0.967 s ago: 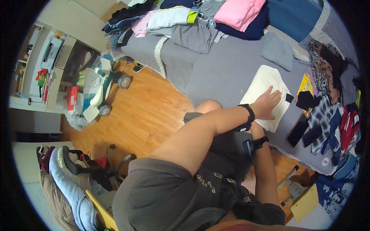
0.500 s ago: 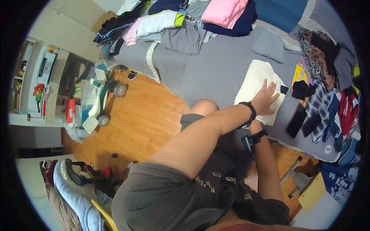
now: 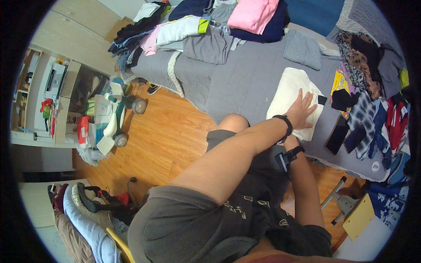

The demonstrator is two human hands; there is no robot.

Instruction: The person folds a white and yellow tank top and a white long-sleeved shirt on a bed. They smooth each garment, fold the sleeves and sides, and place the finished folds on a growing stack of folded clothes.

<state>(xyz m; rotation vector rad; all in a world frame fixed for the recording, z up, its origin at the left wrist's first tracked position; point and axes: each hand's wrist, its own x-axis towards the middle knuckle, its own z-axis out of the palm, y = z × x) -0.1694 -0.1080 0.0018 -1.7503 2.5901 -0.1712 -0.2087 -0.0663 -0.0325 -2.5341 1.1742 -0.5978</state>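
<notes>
A folded white garment (image 3: 285,90) with a small black patch at its right edge lies on the grey bed cover (image 3: 245,83). My left hand (image 3: 301,111) rests flat on top of it, fingers spread and palm down. At the garment's near edge, just below my left wrist, is my right hand (image 3: 290,142). Its fingers are mostly hidden behind the left wrist and the cloth, so their grip does not show. Both wrists wear black straps.
Folded clothes, including a pink pile (image 3: 253,15) and grey shorts (image 3: 208,46), line the bed's far side. Right of the garment lie two dark phones (image 3: 337,135), a checked cloth (image 3: 362,125) and other clothes. A child's ride-on toy (image 3: 115,118) stands on the wooden floor.
The left hand's fingers lift and shift very slightly on the white garment, which stays in place. The whole view has tilted a little.
</notes>
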